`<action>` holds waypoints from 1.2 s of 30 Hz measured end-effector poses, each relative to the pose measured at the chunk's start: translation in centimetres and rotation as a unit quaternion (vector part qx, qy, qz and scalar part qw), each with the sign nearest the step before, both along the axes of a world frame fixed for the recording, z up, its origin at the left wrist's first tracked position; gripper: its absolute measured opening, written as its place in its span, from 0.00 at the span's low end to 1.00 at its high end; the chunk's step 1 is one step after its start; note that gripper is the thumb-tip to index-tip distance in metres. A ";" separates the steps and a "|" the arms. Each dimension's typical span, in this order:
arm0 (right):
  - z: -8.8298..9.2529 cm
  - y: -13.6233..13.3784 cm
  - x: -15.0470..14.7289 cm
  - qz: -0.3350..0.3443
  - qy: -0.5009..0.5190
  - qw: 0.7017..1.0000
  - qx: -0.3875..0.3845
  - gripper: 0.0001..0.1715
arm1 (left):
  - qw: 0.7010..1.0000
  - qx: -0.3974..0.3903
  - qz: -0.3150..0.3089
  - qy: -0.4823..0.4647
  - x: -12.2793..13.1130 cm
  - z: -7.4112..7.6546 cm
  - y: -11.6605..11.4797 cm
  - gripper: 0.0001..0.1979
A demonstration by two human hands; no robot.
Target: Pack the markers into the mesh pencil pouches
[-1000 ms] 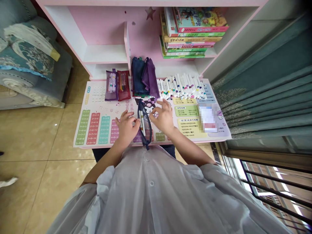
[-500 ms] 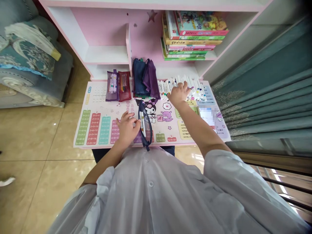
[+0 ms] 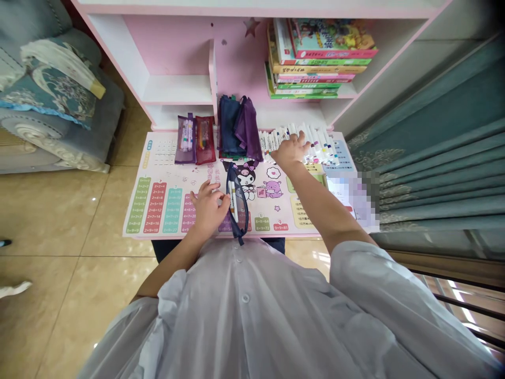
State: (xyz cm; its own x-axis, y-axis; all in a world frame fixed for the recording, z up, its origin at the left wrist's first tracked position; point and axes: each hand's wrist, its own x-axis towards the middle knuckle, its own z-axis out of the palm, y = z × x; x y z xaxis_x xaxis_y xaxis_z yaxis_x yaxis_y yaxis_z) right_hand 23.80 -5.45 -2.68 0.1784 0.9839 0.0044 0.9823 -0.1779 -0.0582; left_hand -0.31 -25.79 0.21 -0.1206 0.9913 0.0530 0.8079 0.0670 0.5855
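At the worktop's [image 3: 265, 210] near edge, a left hand [image 3: 211, 207] pinches an open navy pouch [image 3: 241, 197] by its side, seemingly to steady it, while the right hand [image 3: 291, 150] covers loose markers [image 3: 322, 147], its grip indiscernible.

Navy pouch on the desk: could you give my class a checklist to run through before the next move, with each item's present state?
1. Left hand pinching the edge of the navy pouch: ok.
2. White pens in the navy pouch: ok.
3. Right hand at the loose markers: ok.
4. Right hand's grip closed on a marker: cannot tell, fingertips unclear.
5. Red pouch apart from both hands: ok.
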 end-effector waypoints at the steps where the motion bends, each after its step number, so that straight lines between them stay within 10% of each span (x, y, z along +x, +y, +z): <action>1: 0.2 -0.4 0.0 0.004 0.002 1.000 0.009 0.26 | 1.000 -0.002 0.000 0.000 0.0 0.0 0.0 0.12; 22: 4.7 -17.9 -4.6 0.153 0.320 0.929 0.109 0.07 | 1.000 0.002 0.008 0.004 0.2 0.2 0.1 0.12; 36: 4.1 -21.0 -7.7 0.191 0.256 0.948 0.004 0.04 | 1.000 0.016 -0.002 0.006 0.3 0.0 0.1 0.11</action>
